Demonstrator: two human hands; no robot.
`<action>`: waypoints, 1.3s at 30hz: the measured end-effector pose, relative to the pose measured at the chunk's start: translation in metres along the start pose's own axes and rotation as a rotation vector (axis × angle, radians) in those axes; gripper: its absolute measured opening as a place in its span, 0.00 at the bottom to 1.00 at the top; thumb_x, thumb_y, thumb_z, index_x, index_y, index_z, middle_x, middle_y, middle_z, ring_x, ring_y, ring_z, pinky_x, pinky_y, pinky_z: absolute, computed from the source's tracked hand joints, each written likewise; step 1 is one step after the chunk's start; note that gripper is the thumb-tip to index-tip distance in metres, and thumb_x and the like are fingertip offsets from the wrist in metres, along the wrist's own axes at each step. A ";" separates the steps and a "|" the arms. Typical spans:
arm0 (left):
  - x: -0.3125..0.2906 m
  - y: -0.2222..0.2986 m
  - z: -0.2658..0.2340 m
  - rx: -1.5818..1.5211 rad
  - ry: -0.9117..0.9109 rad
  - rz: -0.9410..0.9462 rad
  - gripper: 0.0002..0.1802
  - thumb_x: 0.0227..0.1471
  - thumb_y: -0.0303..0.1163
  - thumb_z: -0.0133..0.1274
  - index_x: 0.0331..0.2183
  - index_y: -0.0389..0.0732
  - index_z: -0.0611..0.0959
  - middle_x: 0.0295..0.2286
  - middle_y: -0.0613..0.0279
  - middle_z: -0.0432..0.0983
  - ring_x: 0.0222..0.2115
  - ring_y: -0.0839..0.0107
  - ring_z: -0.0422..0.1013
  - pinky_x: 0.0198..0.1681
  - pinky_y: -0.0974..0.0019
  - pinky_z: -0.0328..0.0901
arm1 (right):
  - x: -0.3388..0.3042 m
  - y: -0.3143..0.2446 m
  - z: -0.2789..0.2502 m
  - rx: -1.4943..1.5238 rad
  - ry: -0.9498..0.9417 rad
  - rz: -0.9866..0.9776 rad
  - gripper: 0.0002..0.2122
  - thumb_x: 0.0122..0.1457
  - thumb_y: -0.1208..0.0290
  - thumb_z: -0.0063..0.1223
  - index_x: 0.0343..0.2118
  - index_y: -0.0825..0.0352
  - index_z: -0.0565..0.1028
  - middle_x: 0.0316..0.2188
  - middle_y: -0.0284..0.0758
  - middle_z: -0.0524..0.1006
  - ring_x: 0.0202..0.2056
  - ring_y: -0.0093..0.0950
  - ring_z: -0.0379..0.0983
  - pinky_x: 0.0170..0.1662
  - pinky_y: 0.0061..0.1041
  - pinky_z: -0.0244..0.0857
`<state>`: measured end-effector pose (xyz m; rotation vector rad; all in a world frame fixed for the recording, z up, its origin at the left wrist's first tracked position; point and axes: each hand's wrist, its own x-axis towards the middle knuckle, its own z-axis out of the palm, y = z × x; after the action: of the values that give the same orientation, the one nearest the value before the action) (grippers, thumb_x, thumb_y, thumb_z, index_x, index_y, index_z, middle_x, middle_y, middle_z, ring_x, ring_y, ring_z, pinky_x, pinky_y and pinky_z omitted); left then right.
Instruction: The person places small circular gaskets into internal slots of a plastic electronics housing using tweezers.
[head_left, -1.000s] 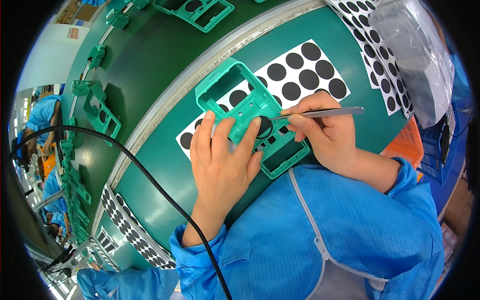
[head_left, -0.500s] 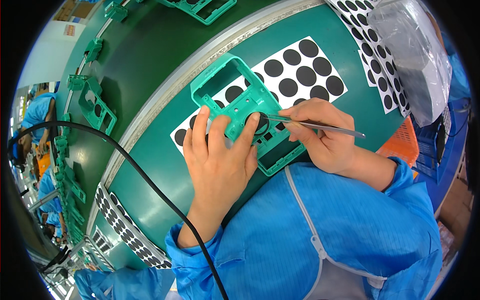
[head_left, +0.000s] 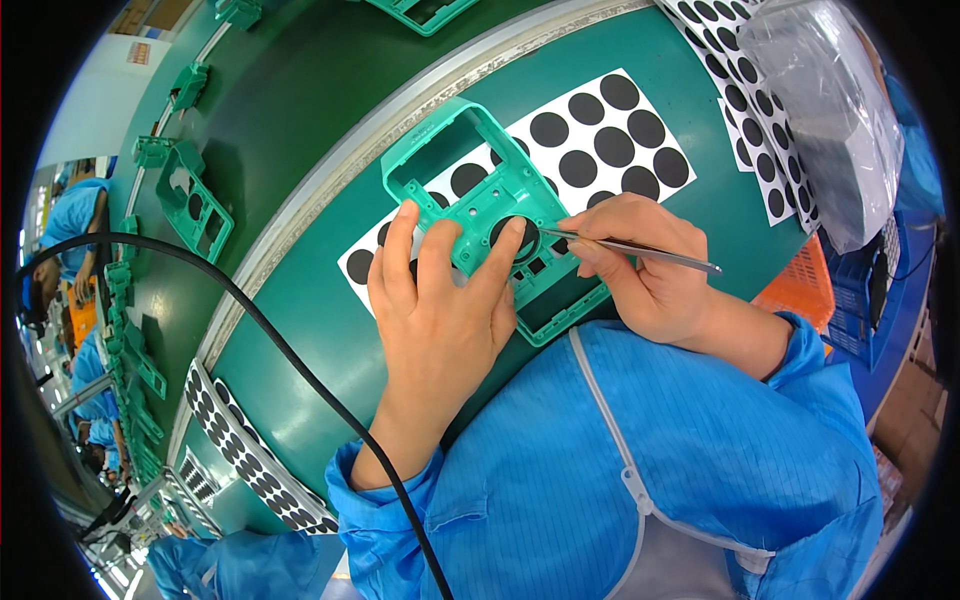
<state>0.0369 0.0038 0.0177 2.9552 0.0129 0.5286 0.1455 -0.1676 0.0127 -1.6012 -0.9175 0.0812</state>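
A green plastic housing with a large rectangular opening lies tilted over a white sheet of round black stickers. My left hand holds the housing at its left side, and its index fingertip presses on a black round sticker in the housing's circular recess. Its thumb is partly hidden beneath the index finger. In a pinch, my right hand grips metal tweezers. Their tips touch or nearly touch the sticker's right edge; I cannot tell which.
Beyond a metal rail, a dark green conveyor belt carries more green housings. Further sticker sheets and a clear plastic bag sit at right, above an orange basket. A black cable crosses the left foreground.
The tweezers have shifted slightly left, and more of the black sticker shows around my left index finger. The housing has turned very slightly. A housing at the belt's far end has moved up and right.
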 end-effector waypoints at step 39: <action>0.000 -0.011 -0.017 -0.223 -0.132 0.013 0.23 0.34 0.48 0.64 0.35 0.49 0.84 0.43 0.58 0.65 0.54 0.46 0.53 0.55 0.48 0.53 | 0.009 -0.002 -0.003 -0.064 -0.181 -0.050 0.08 0.45 0.82 0.59 0.29 0.67 0.76 0.26 0.35 0.77 0.25 0.32 0.73 0.25 0.27 0.66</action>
<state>0.0309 0.0169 0.0318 2.7658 -0.0749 0.3131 0.1520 -0.1652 0.0191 -1.6486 -1.1087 0.1655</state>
